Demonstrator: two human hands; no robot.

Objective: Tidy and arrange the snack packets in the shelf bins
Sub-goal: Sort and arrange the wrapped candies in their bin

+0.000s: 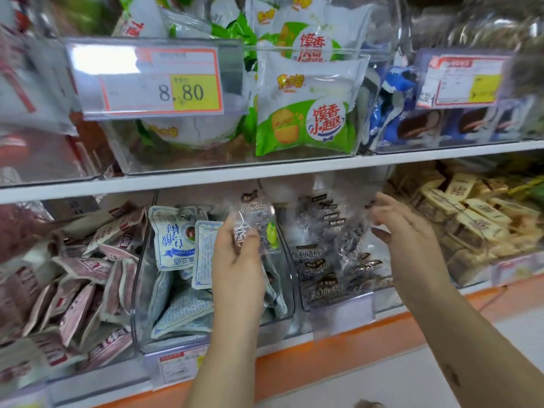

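The left hand (235,260) pinches a clear plum packet (256,222) between thumb and curled fingers, holding it just above the blue-and-white packets (173,240) in the middle bin (287,293). To the right, the right hand (409,237) reaches with bent fingers against the dark plum packets (323,254). Blur hides whether it grips one. Farther up, green-and-white snack packets (303,113) stand upright in an upper bin (206,160).

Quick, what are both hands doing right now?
Left hand: holding a clear snack packet.
Right hand: by the dark plum packets; cannot tell if it grips.
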